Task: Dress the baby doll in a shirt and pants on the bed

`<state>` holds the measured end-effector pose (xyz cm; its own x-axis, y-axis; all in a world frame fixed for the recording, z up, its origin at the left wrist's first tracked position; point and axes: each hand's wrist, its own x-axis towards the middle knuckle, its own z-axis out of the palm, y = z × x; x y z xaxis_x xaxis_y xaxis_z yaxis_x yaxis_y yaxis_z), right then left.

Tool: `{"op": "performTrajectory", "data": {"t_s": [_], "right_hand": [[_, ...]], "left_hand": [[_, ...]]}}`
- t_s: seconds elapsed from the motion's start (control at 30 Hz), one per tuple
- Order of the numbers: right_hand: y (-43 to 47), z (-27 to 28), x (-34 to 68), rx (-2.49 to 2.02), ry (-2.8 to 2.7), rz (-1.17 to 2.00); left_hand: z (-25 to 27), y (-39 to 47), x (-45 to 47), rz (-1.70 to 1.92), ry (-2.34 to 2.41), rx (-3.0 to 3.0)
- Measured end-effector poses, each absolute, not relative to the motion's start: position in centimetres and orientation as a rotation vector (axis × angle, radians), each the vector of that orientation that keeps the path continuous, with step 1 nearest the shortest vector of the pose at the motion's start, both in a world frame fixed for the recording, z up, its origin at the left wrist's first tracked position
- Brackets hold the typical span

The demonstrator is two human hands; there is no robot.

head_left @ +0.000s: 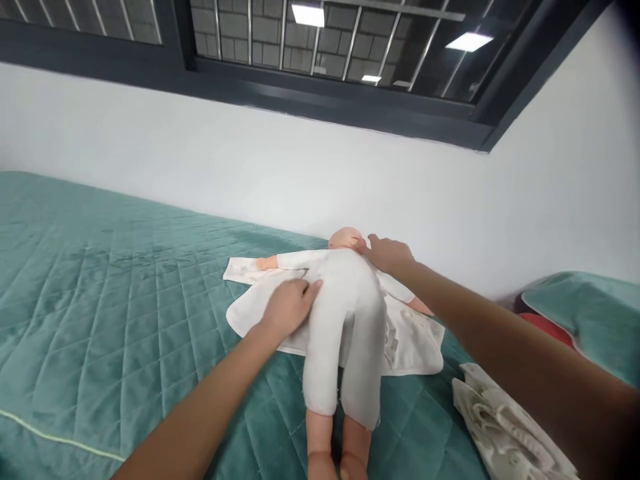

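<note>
A baby doll (345,287) with a white cloth body lies on the bed, its legs toward me and its head (345,237) at the wall. Beneath it is a spread white baby top (415,340), one sleeve stretched out to the left. My left hand (291,305) rests against the doll's left side in view, over the top, with the thumb apart from the fingers; part of the fingers is hidden. At the head and shoulder on the right is my right hand (391,255), its fingers apart and some of them touching the doll near the neck.
A green quilted bedspread (125,300) lies under everything. Folded patterned white cloth (505,427) sits at the lower right, partly behind my right forearm. A green pillow-like item (590,307) with a red part (547,327) is at the right. The white wall (225,153) and barred window (320,47) stand behind.
</note>
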<state>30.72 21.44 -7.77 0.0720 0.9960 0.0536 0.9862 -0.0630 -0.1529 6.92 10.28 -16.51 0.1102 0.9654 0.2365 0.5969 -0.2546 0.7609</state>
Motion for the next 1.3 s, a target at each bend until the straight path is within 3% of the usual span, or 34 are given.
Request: {"op": "performTrajectory", "data": {"t_s": [0.1, 0.2, 0.3, 0.47, 0.87, 1.3], "right_hand": [[21.3, -6.5, 28.4, -2.13, -2.176, -0.21], [21.0, -7.5, 23.8, -1.811, -2.456, -0.319], [21.3, -10.0, 19.2, -1.58, -2.761, -0.252], [22.5, -12.8, 16.0, -1.6, -2.845, -0.088], [20.4, -10.7, 20.5, -1.521, -2.772, 0.011], [18.9, -10.9, 22.6, -1.404, -2.742, 0.071]], "left_hand": [[-16.8, 12.3, 6.0, 0.931, 1.831, 2.197], [-17.9, 13.5, 6.0, 0.689, 1.947, 2.319], [-19.1, 13.9, 6.1, 0.638, 2.031, 2.346], [-19.8, 14.3, 5.6, 0.703, 2.167, 2.237], [-20.1, 15.0, 3.7, 1.366, 2.064, 1.629], [-19.7, 14.7, 3.0, 1.618, 1.876, 1.344]]}}
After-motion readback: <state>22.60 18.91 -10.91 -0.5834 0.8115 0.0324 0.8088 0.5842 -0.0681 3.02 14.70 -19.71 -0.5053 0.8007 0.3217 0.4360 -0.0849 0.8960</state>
